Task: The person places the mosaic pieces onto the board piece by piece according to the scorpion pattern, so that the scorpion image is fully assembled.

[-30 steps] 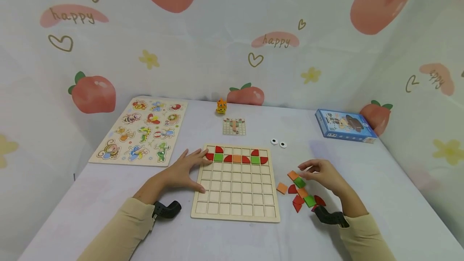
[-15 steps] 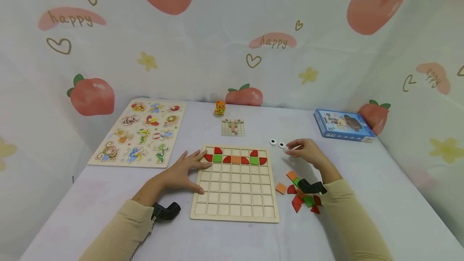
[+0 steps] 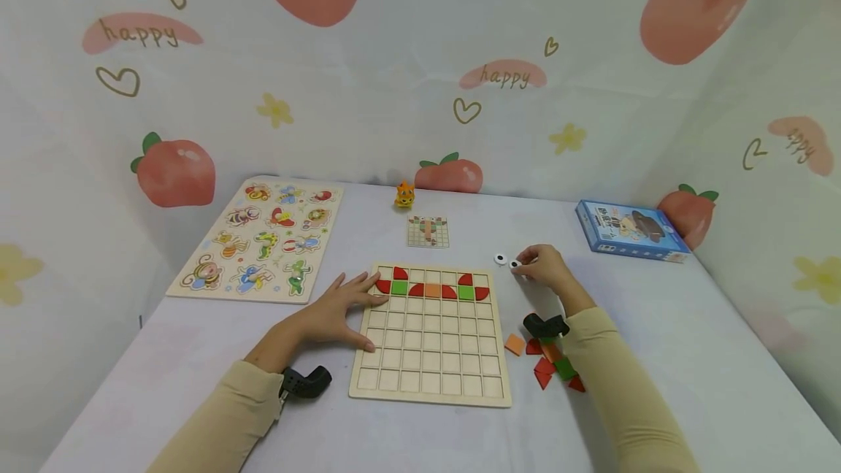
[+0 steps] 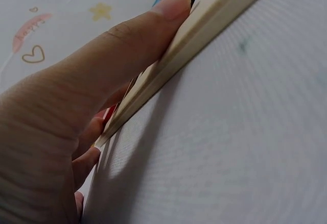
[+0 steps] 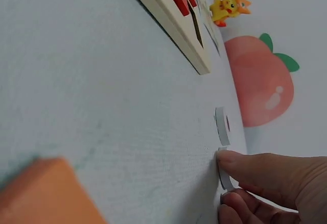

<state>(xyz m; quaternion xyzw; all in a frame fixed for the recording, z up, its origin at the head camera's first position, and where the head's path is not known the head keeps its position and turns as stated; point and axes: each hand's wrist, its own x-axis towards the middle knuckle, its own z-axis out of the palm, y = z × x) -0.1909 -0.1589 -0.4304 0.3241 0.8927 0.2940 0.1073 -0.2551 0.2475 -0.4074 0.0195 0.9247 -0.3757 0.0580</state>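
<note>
My left hand (image 3: 333,314) lies spread over the left edge of a wooden grid board (image 3: 431,362), its thumb and fingertips resting on the rim. Red quarter-round pieces, green squares (image 3: 399,287) and an orange square (image 3: 432,290) sit in the board's two far rows. Beyond the board's far right corner, my right hand (image 3: 547,268) pinches a white eye disc (image 5: 225,175) between thumb and fingers, at the tabletop. A second eye disc (image 3: 501,259) lies just left of it. The right forearm partly covers a group of loose tiles.
Loose orange (image 3: 515,344), red (image 3: 543,371) and green tiles lie right of the board. Behind it are a small pattern card (image 3: 428,231) and an orange-yellow toy figure (image 3: 404,195). A picture puzzle board (image 3: 263,239) lies back left, a blue box (image 3: 632,231) back right.
My right hand has moved from the loose tiles away from me to the eye discs and now pinches the right one. The left hand has stayed on the board.
</note>
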